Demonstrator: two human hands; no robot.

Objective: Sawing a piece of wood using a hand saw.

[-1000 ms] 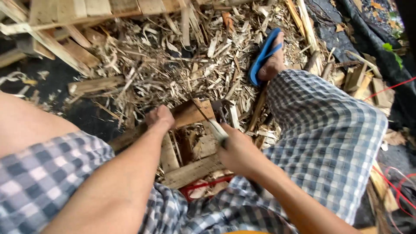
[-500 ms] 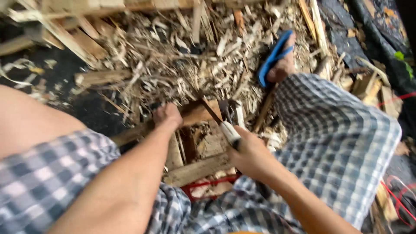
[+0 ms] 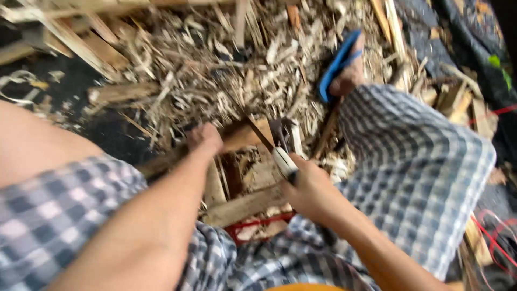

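The wood piece (image 3: 242, 134) looks rough and matt, as do the pale shavings (image 3: 215, 70). The checked shorts (image 3: 420, 172) are soft woven cloth; the blue sandal (image 3: 336, 64) looks smooth.

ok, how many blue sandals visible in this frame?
1. The blue sandal is at top centre-right, on the foot resting in the wood shavings, beyond the checked-cloth knee. A second one may be hidden under the legs or out of frame.

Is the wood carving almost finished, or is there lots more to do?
Plenty looks done already: a thick heap of shavings covers the ground. Right now the left hand steadies a wood piece while the right hand grips a knife against it. The piece looks rough and blocky, and uncut sticks lie nearby, so probably much remains.
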